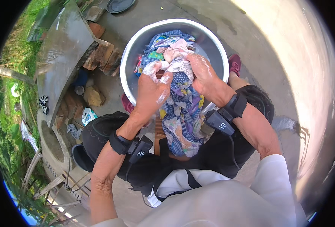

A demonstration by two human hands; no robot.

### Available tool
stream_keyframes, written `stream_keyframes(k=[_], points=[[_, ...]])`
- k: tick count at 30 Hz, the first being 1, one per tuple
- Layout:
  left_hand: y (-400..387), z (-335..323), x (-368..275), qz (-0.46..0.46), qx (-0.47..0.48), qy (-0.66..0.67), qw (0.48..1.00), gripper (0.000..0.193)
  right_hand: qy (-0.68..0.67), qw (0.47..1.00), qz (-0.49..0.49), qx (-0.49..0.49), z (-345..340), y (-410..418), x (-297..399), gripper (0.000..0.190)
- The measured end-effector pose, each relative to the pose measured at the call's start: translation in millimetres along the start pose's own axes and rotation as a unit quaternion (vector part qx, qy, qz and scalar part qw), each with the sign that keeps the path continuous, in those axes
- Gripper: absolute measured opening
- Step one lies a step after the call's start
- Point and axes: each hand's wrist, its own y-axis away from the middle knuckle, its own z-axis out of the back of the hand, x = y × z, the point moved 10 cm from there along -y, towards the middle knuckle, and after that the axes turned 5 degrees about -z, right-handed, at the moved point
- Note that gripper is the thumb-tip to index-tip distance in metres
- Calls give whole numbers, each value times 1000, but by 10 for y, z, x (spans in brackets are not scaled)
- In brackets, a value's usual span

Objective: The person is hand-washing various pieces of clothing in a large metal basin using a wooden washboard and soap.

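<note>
A large metal basin (127,88) stands between my knees, holding wet patterned cloths and some water. My left hand (156,82), white with suds, grips a white printed part of the cloth over the basin's near half. On the other side of that part, my right hand (202,72) pinches the same cloth, also with suds on it. From between the hands a blue dotted cloth with coloured prints (181,119) hangs over the near rim, across a wooden board, towards my lap. A pale pink cloth (175,50) lies just beyond the fingers.
To the left, a concrete slab (64,42) rests by stacked bricks (102,56). A white and blue packet (88,116) and a grey rag (74,131) lie near my left knee. A dark round lid or tray (120,5) is beyond the basin. Black devices are strapped to both wrists.
</note>
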Motion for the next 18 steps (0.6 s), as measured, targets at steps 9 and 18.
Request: stream_keyframes(k=[9,18], points=[[-63,142,-42,113,-66,349,928,16,347,903,217,134,-297,189,323,26],[-67,141,-434,-81,-92,104,987,19,50,994,95,9,-228,87,88,14]])
